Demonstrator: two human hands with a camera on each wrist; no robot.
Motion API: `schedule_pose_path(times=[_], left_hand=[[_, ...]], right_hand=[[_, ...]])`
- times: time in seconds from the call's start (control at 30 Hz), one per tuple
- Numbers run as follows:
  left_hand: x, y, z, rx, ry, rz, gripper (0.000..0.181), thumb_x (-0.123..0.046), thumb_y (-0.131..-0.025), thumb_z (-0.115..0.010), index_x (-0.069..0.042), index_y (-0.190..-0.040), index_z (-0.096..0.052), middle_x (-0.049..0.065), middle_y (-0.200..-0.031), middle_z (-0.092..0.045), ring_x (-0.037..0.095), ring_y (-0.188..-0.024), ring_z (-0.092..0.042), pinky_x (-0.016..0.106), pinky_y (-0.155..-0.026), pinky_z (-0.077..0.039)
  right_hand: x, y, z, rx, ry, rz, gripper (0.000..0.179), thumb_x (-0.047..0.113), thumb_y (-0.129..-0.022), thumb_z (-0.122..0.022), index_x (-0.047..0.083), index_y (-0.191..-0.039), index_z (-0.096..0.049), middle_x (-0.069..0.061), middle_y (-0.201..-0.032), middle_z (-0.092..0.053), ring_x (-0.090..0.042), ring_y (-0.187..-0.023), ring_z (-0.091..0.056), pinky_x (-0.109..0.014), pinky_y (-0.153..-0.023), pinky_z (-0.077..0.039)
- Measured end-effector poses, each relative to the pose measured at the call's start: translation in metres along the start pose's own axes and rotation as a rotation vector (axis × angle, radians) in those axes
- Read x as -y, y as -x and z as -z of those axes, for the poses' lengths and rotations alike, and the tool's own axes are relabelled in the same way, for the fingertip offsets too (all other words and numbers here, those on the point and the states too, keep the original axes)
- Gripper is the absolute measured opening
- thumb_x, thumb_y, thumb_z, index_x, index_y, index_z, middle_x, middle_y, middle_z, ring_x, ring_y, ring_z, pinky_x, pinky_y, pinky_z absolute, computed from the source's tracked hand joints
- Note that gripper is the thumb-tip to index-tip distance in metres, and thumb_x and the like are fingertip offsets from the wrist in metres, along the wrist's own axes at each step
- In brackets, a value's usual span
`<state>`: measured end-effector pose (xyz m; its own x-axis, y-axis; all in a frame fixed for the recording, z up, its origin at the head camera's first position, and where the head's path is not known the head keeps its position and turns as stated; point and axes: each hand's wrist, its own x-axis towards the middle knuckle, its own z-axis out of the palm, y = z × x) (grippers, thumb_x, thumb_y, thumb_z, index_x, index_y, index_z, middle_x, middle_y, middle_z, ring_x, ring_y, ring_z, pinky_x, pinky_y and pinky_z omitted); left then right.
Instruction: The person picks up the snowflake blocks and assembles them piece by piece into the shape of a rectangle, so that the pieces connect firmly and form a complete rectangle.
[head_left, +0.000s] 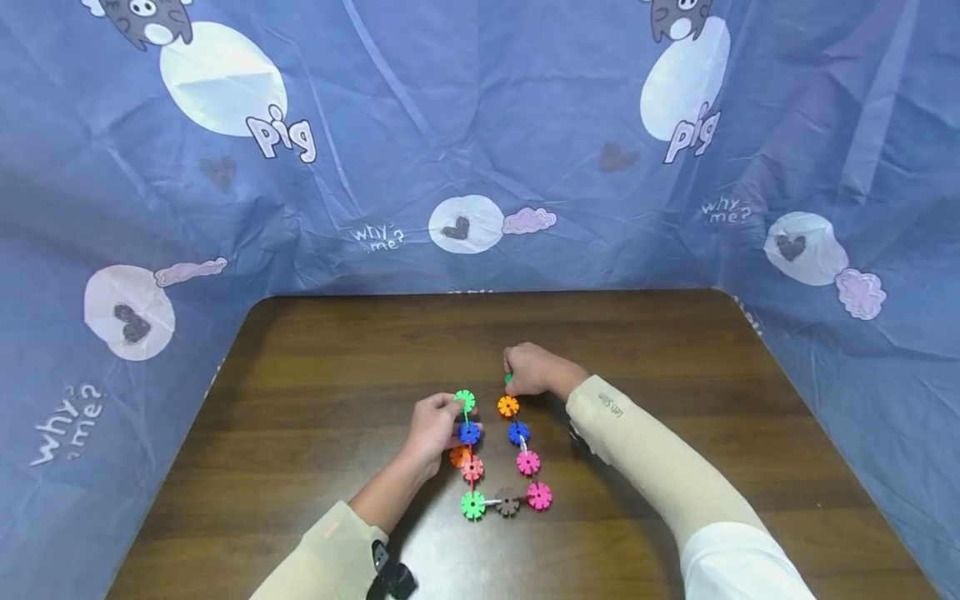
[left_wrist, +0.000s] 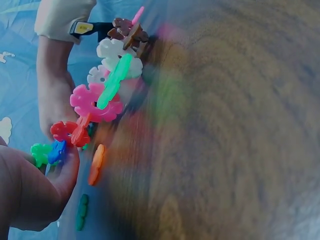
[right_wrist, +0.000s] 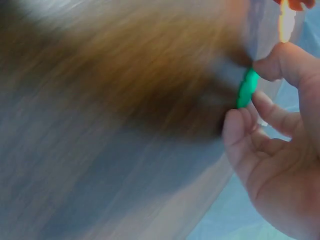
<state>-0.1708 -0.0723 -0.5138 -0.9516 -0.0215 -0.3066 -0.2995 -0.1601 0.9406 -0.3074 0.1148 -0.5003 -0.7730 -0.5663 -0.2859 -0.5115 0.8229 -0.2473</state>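
Notched plastic interlocking discs lie linked in a U-shaped chain on the table. My left hand (head_left: 433,429) grips the chain's left end near a green disc (head_left: 464,401) and a blue disc (head_left: 469,432); in the left wrist view the blue disc (left_wrist: 57,151) shows beside the thumb. An orange disc (head_left: 458,457) lies close under that hand. At the far end of the other side, my right hand (head_left: 534,369) pinches a green disc (right_wrist: 247,89) between thumb and fingertips. Just below it is an orange disc (head_left: 508,406). Whether these two are joined is hard to see.
Along the near side of the chain run a green disc (head_left: 473,505), a brown disc (head_left: 507,502) and a pink disc (head_left: 539,496). The wooden table (head_left: 337,358) meets a blue printed cloth (head_left: 480,150) at the back and sides.
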Motion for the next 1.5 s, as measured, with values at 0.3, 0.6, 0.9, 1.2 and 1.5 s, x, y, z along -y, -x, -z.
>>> schedule_pose_path(times=[0.3, 0.6, 0.9, 1.2, 1.5], left_hand=[[0.003, 0.000, 0.001, -0.008, 0.021, 0.007, 0.018, -0.008, -0.103, -0.050, 0.008, -0.108, -0.057, 0.032, -0.109, -0.067, 0.031, -0.079, -0.074, 0.035, -0.066, -0.062], [0.001, -0.001, 0.001, -0.029, 0.034, 0.014, 0.019, -0.008, -0.102, -0.053, 0.009, -0.108, -0.058, 0.033, -0.108, -0.068, 0.031, -0.077, -0.075, 0.036, -0.063, -0.062], [0.002, -0.005, 0.003, -0.055, 0.045, 0.023, 0.015, -0.006, -0.100, -0.053, 0.006, -0.104, -0.061, 0.025, -0.099, -0.072, 0.024, -0.070, -0.074, 0.032, -0.058, -0.061], [0.000, -0.005, 0.003, -0.054, 0.046, 0.033, 0.018, -0.008, -0.102, -0.052, 0.007, -0.106, -0.060, 0.028, -0.104, -0.070, 0.022, -0.069, -0.073, 0.033, -0.061, -0.061], [0.000, -0.004, 0.002, -0.056, 0.024, 0.041, 0.018, -0.010, -0.102, -0.054, 0.007, -0.106, -0.060, 0.030, -0.107, -0.069, 0.023, -0.070, -0.073, 0.031, -0.058, -0.060]], right_hand=[[-0.021, 0.007, -0.014, -0.241, 0.263, 0.139, 0.013, 0.010, -0.088, -0.064, 0.003, -0.099, -0.066, -0.008, -0.087, -0.062, -0.024, -0.078, -0.063, -0.041, -0.071, -0.056], [0.000, 0.024, -0.013, -0.347, -0.630, 0.131, 0.018, 0.001, -0.088, -0.072, 0.001, -0.106, -0.076, -0.002, -0.084, -0.073, -0.011, -0.074, -0.062, -0.028, -0.067, -0.052], [0.023, 0.037, -0.028, -0.335, -0.785, 0.156, 0.007, 0.000, -0.087, -0.076, 0.001, -0.093, -0.072, -0.002, -0.079, -0.068, -0.009, -0.069, -0.060, -0.022, -0.061, -0.053], [0.028, 0.040, -0.037, -0.380, -0.766, 0.181, 0.008, 0.004, -0.088, -0.076, 0.005, -0.085, -0.069, 0.002, -0.071, -0.063, -0.010, -0.062, -0.056, -0.022, -0.056, -0.048], [0.034, 0.042, -0.041, -0.370, -0.833, 0.186, 0.004, 0.005, -0.090, -0.075, 0.001, -0.088, -0.073, -0.002, -0.074, -0.069, -0.016, -0.064, -0.064, -0.026, -0.058, -0.055]])
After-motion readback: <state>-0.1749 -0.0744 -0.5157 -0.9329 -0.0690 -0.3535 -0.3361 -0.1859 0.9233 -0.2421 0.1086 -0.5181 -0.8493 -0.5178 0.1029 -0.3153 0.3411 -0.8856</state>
